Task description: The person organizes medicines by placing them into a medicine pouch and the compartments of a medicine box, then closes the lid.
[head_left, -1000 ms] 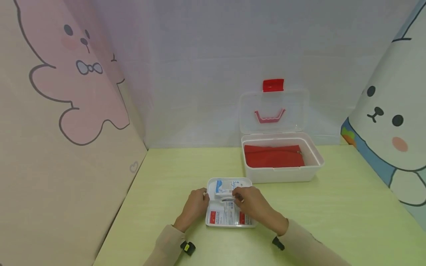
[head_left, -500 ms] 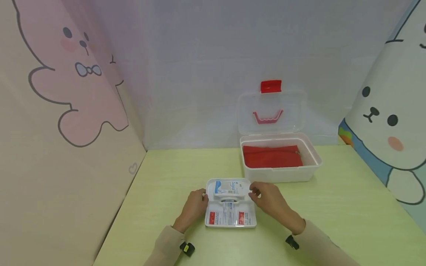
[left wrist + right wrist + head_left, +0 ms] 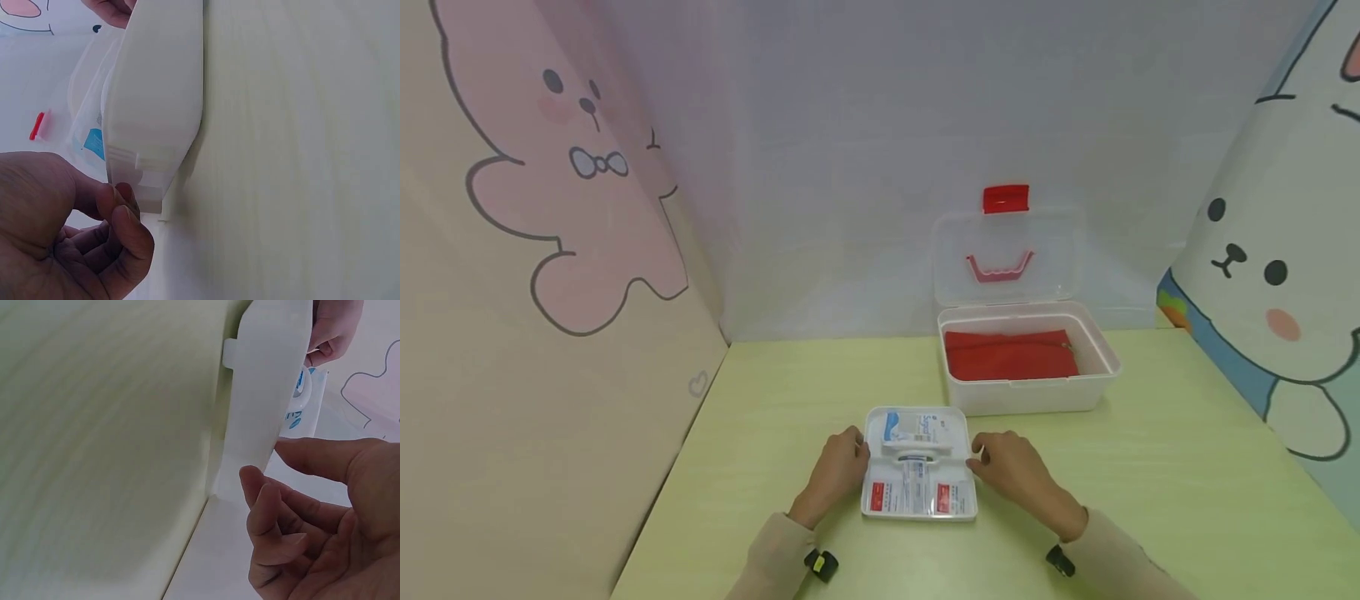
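A shallow white plastic case [image 3: 881, 468] lies on the table between the two hands. A white-and-blue packet [image 3: 917, 427] is in its far half, and red-and-white packets [image 3: 951, 497] show in the near half around a clear wrapped item [image 3: 916, 487]. A white handle-like loop [image 3: 915, 457] lies across the middle. My left hand [image 3: 837, 467] pinches the case's left rim between thumb and finger; the left wrist view shows this pinch closely. On the opposite side, my right hand [image 3: 1018, 471] holds the right rim, its thumb [image 3: 306, 453] on the edge and fingers curled against the wall.
Behind the case, to the right, stands a white box [image 3: 1037, 398] with its clear lid [image 3: 1052, 250] raised. A red zippered pouch [image 3: 1011, 357] lies inside it. Printed cloth walls enclose the table [image 3: 805, 375] at the back and both sides.
My right hand has left the middle of the case, passed its far right corner and come down to the right rim. My left hand has stayed on the left rim.
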`<state>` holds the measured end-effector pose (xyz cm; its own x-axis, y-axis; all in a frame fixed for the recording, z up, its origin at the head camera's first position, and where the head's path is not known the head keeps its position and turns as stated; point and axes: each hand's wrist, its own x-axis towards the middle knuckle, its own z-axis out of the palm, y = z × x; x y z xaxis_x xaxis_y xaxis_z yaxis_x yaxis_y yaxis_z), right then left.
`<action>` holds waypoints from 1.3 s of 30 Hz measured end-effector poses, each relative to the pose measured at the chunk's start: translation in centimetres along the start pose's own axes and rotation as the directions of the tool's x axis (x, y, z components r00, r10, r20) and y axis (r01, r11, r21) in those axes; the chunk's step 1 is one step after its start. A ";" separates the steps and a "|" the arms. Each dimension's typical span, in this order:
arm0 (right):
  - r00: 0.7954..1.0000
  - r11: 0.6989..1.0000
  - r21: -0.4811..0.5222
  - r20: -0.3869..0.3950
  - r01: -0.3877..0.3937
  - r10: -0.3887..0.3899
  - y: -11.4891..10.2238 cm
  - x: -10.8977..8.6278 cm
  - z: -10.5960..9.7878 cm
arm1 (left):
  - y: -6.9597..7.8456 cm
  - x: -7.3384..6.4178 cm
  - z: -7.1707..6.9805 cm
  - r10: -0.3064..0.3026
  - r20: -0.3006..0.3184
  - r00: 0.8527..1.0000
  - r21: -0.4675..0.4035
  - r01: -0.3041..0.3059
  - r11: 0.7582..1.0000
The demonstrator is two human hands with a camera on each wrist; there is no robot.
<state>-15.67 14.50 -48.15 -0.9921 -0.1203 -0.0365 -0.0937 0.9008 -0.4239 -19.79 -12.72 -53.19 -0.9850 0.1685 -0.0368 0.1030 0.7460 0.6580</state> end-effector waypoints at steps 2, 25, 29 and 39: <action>1.000 1.000 0.006 0.003 0.003 -0.003 0.1 -0.2 0.1 | 0.1 -0.1 0.0 0.018 -0.007 1.000 0.005 -0.018 1.000; 0.998 0.998 -0.053 -0.034 0.043 -0.045 2.7 -1.1 -0.9 | 2.1 -3.0 1.4 0.148 0.097 0.984 0.023 -0.150 0.988; 0.997 0.995 -0.065 -0.035 0.073 -0.076 3.1 -0.9 -1.4 | 3.1 -4.0 1.8 0.143 0.126 0.982 0.032 -0.148 0.988; 0.988 0.986 -0.101 -0.061 0.135 -0.142 4.2 0.0 -2.2 | 5.0 -6.0 3.3 0.191 0.183 0.964 0.093 -0.210 0.973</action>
<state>-16.29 19.23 -47.91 -0.9720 -0.2213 0.0790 -0.2350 0.9138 -0.3312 -12.88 -7.87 -52.21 -0.9051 0.4225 -0.0476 0.3200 0.7507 0.5780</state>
